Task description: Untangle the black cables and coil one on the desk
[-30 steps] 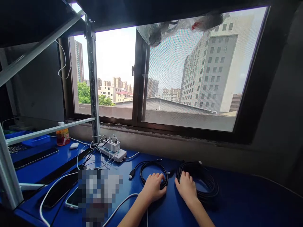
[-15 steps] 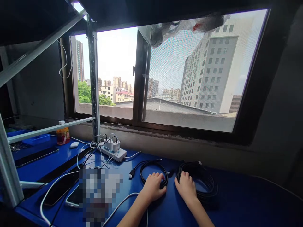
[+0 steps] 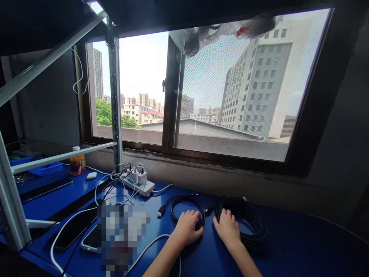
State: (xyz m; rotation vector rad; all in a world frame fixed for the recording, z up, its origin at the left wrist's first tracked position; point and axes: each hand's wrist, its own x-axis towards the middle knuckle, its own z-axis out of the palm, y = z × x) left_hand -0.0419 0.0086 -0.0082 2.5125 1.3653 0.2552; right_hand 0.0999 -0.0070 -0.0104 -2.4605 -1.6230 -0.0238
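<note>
Two coils of black cable lie on the blue tabletop (image 3: 300, 246). My left hand (image 3: 188, 227) rests on the near side of the smaller coil (image 3: 174, 203), fingers bent over it and thumb out to the right. The smaller coil has a black connector (image 3: 160, 211) at its left. My right hand (image 3: 227, 227) lies over the left side of the larger, thicker coil (image 3: 259, 227), its fingers slightly spread. Whether the fingertips of either hand close around the cable is hard to see.
A white power strip (image 3: 144, 188) with chargers and tangled wires stands behind left. Phones (image 3: 90, 240), a pixelated patch, an orange bottle (image 3: 77, 163) and a metal shelf frame (image 3: 117, 96) are at the left. A window spans the back.
The whole view has shifted very slightly. Both hands stay in place on the two coils.
</note>
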